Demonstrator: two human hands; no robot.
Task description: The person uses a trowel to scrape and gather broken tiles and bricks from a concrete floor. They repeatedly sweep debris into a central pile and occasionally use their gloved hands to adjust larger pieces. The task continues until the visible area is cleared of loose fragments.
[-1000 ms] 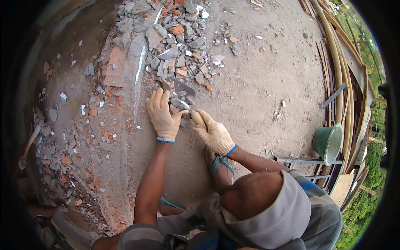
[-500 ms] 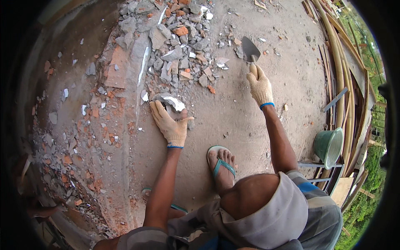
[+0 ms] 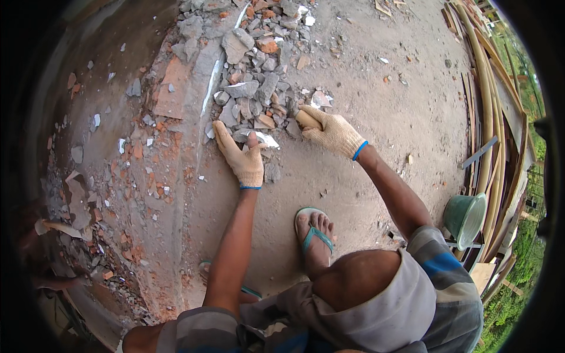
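Observation:
My left hand [image 3: 241,163], in a cream knit glove with a blue cuff, lies open with fingers spread against the near edge of a rubble pile [image 3: 259,91]. Its thumb side touches a white-faced chunk of rubble [image 3: 268,140]. One darker fingertip shows bare out of the glove. In a matching glove, my right hand [image 3: 335,134] is closed round the pale handle of a trowel [image 3: 307,120] at the pile's right side. The trowel's blade is mostly hidden among the grey and orange pieces.
Broken concrete and brick bits [image 3: 135,153] cover the ground at left. Another person's hand [image 3: 65,281] shows dimly at the left rim. Right of me, a green bucket [image 3: 456,217] stands near long bamboo poles [image 3: 487,117] and planks. My sandalled foot [image 3: 315,229] rests below the pile.
My right hand has swung left and down with the trowel, from bare ground to the pile's right side. My left hand has shifted slightly up and right against the rubble.

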